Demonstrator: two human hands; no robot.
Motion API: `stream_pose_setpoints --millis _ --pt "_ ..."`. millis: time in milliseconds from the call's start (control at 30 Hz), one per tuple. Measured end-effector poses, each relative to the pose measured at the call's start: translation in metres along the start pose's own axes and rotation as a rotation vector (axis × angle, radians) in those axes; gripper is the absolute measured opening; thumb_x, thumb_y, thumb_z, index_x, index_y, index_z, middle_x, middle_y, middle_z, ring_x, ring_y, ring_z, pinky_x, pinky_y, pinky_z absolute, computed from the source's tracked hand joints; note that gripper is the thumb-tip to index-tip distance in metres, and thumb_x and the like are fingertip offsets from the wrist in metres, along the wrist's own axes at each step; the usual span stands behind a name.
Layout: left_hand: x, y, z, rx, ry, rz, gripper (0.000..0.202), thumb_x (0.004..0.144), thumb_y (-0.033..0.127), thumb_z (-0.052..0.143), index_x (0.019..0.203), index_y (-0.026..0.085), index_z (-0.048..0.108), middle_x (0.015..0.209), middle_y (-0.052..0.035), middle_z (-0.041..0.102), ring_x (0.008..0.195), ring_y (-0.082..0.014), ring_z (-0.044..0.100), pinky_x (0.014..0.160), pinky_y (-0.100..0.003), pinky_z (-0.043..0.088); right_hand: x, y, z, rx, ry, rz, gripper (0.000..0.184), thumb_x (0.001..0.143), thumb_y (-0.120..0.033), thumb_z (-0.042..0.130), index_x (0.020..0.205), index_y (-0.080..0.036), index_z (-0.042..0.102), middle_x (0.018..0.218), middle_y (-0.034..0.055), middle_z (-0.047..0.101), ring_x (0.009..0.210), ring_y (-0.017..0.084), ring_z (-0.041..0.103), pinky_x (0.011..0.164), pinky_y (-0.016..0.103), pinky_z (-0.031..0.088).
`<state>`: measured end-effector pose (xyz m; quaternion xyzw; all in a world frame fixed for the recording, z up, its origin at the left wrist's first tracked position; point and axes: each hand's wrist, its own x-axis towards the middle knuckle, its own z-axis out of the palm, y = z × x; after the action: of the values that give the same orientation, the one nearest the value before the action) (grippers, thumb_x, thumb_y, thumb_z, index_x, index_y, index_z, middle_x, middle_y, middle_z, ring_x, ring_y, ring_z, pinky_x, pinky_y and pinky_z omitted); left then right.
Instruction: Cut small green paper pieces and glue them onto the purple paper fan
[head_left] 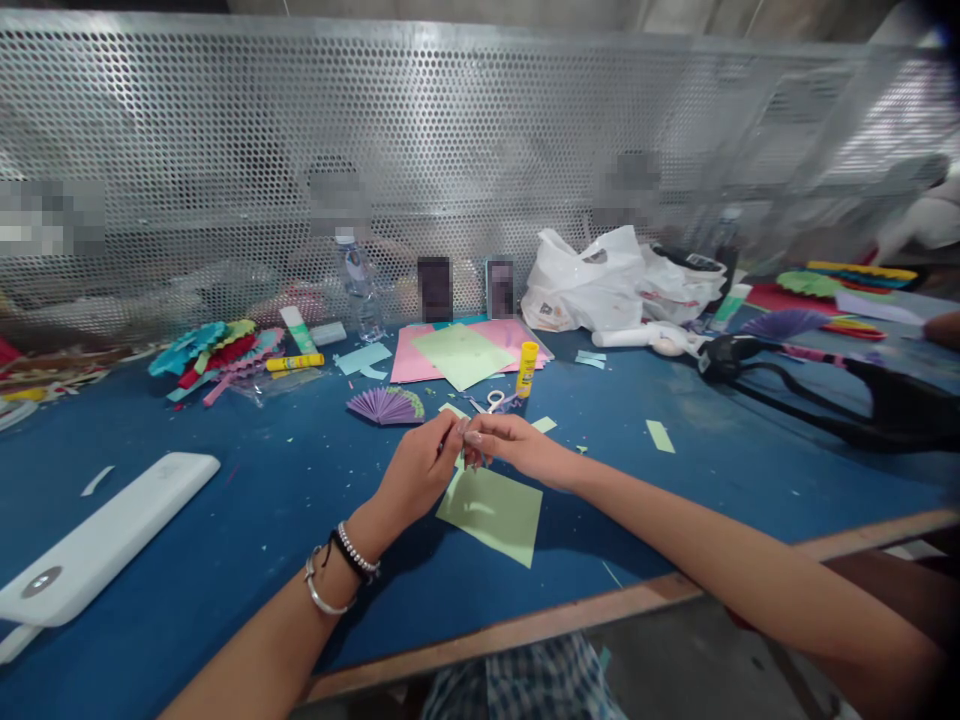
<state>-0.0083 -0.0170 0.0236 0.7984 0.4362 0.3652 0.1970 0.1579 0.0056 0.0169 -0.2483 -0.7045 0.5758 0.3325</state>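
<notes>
My left hand [420, 470] and my right hand [502, 440] meet over the blue table [225, 500], fingertips pinched together on the top edge of a light green paper sheet [491, 512]. The sheet slopes down toward me, its lower part resting on the table. My left wrist wears a black band and bead bracelets. Just beyond my hands lie small scissors [491, 401], a folded purple paper fan [384, 405] and an upright yellow glue stick [527, 368].
Pink and green sheets [457, 352] lie further back. Coloured paper fans [217, 350], a lying glue stick [294, 362], a water bottle [358, 285], white plastic bags [600, 280], a black strap [825, 400] and a white flat device [97, 535] surround them. A perforated metal screen [450, 150] closes the far side.
</notes>
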Motion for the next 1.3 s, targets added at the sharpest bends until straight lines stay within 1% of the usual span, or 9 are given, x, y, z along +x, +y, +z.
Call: stream_pose_setpoints --millis 133,233,367,533,767,1033,1167,1300 --pt "0.0006 0.0006 0.0007 -0.079 0.015 -0.039 0.035 0.091 0.034 0.023 0.066 0.018 0.042 0.057 0.0028 0.044 0.052 -0.0094 0.041 0.055 -0.022 0.032 0.0 -0.0014 0.001 -0.002 0.007 0.011 0.03 0.083 -0.043 0.049 0.077 -0.014 0.053 0.07 -0.0003 0.056 0.064 0.008 0.052 0.062 0.022 0.039" --pt "0.0003 0.0013 0.0004 -0.099 0.002 -0.027 0.037 0.091 0.035 0.022 0.065 0.018 0.043 0.057 0.0021 0.046 0.053 -0.0095 0.042 0.055 -0.022 0.032 -0.0007 -0.0026 0.0012 -0.001 0.009 0.006 0.03 0.084 -0.043 0.048 0.077 -0.014 0.052 0.069 -0.0003 0.056 0.064 0.008 0.052 0.062 0.022 0.04" --pt "-0.0005 0.0002 0.0001 -0.034 -0.018 0.004 0.034 0.09 0.035 0.026 0.065 0.018 0.041 0.058 0.0028 0.045 0.052 -0.0089 0.04 0.054 -0.022 0.03 -0.001 -0.0021 0.0004 0.003 0.004 -0.02 0.03 0.084 -0.043 0.047 0.078 -0.015 0.052 0.069 -0.0001 0.056 0.064 0.008 0.052 0.063 0.023 0.04" --pt "-0.0025 -0.0037 0.0007 0.127 -0.028 0.018 0.03 0.09 0.033 0.024 0.068 0.019 0.039 0.059 0.0023 0.044 0.053 -0.0104 0.04 0.053 -0.023 0.029 -0.0005 -0.0017 0.0004 -0.012 0.002 -0.019 0.031 0.084 -0.044 0.046 0.078 -0.015 0.052 0.068 -0.0002 0.057 0.063 0.008 0.051 0.064 0.023 0.041" --pt "-0.004 -0.0068 0.0018 0.31 0.008 0.054 0.028 0.09 0.031 0.024 0.072 0.019 0.042 0.061 0.0009 0.048 0.054 -0.0116 0.043 0.054 -0.023 0.03 -0.0009 -0.0011 0.0007 -0.054 0.003 -0.015 0.032 0.085 -0.044 0.045 0.078 -0.014 0.054 0.069 0.0002 0.057 0.065 0.009 0.052 0.066 0.023 0.04" --pt "-0.0051 -0.0029 -0.0002 0.392 0.012 0.081 0.029 0.091 0.03 0.023 0.074 0.019 0.043 0.064 0.0001 0.051 0.058 -0.0124 0.048 0.056 -0.024 0.031 -0.0021 0.0 -0.0003 -0.079 -0.046 -0.045 0.033 0.088 -0.043 0.04 0.081 -0.014 0.054 0.069 0.0003 0.057 0.066 0.009 0.052 0.065 0.024 0.039" --pt "-0.0046 -0.0015 -0.0009 0.393 -0.003 0.086 0.028 0.091 0.03 0.023 0.075 0.019 0.044 0.065 0.0003 0.052 0.059 -0.0124 0.049 0.056 -0.024 0.032 -0.0024 0.0008 0.0002 -0.057 -0.054 -0.029 0.033 0.089 -0.044 0.038 0.084 -0.015 0.053 0.071 0.0006 0.057 0.066 0.009 0.053 0.064 0.024 0.039" --pt "-0.0046 -0.0029 -0.0001 0.38 0.012 0.078 0.029 0.091 0.032 0.024 0.074 0.019 0.043 0.064 0.0004 0.051 0.059 -0.0123 0.048 0.056 -0.024 0.031 -0.0026 0.0007 0.0012 -0.022 -0.057 -0.025 0.032 0.088 -0.044 0.038 0.084 -0.015 0.052 0.071 0.0007 0.057 0.066 0.01 0.053 0.064 0.024 0.039"
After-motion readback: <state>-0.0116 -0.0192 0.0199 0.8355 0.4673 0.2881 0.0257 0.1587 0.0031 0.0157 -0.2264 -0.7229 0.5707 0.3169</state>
